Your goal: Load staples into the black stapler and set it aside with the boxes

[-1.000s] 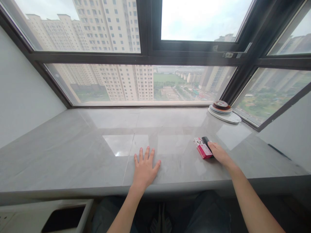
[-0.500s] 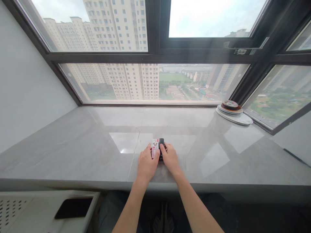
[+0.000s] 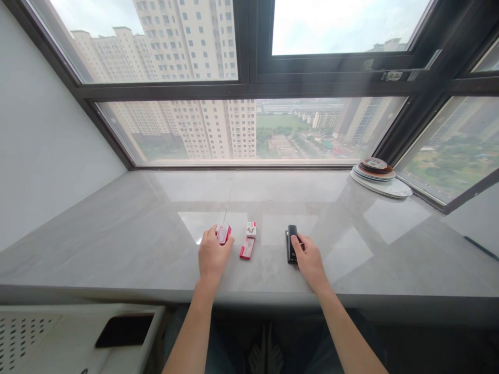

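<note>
Left hand point(image 3: 213, 255) pinching a red-and-white box point(image 3: 223, 235); just beside it, a white box point(image 3: 251, 229) and a flat pink-red box point(image 3: 247, 248) end to end on the grey counter point(image 3: 156, 259); then the black stapler point(image 3: 292, 248), the right hand point(image 3: 310, 259) clasping its right side; farther right, stacked plates point(image 3: 374, 174).

Left hand point(image 3: 212, 254) hides part of red-and-white box point(image 3: 223, 235); we cannot read its print. Right hand point(image 3: 310, 258) covers part of black stapler point(image 3: 292, 249). Lettering on middle boxes point(image 3: 247, 247) too small for us. View's edge cuts dark strip point(image 3: 481, 248), perforated white panel point(image 3: 66, 335), both forearms point(image 3: 345, 324).
</note>
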{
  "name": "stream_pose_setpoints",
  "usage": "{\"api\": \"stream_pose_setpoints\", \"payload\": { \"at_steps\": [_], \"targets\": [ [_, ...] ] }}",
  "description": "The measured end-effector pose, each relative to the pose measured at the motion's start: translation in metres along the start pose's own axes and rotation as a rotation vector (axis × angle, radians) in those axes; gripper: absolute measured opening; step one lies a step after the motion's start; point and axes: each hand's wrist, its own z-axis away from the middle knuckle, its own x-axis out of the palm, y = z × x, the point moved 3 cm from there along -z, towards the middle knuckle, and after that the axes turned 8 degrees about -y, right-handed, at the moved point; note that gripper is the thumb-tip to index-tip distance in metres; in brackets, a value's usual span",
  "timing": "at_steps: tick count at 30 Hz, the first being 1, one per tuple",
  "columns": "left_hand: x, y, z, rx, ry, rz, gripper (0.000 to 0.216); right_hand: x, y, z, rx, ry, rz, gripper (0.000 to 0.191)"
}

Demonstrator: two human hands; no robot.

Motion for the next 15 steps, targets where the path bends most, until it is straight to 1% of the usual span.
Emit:
{"api": "stream_pose_setpoints", "payload": {
  "at_steps": [3,6,9,12,15],
  "targets": [
    [-0.008,-0.028,-0.029,-0.056,-0.007,-0.075,0.055,0.002,-0.004,0.002,0.004,0.013,0.006,0.06],
    [-0.013,-0.034,-0.041,-0.045,-0.024,-0.104,0.05,0.002,-0.005,0.001,0.008,0.016,0.013,0.061],
    [-0.022,-0.033,-0.029,-0.03,0.036,-0.108,0.04,0.001,-0.005,0.0,0.008,0.015,0.02,0.062],
    [-0.033,-0.04,-0.003,-0.072,0.114,-0.152,0.035,0.0,-0.005,0.0,0.012,0.013,0.026,0.063],
    [-0.04,-0.052,0.022,-0.135,0.074,-0.219,0.03,0.001,-0.005,0.0,0.009,0.007,0.027,0.062]
  ]
}}
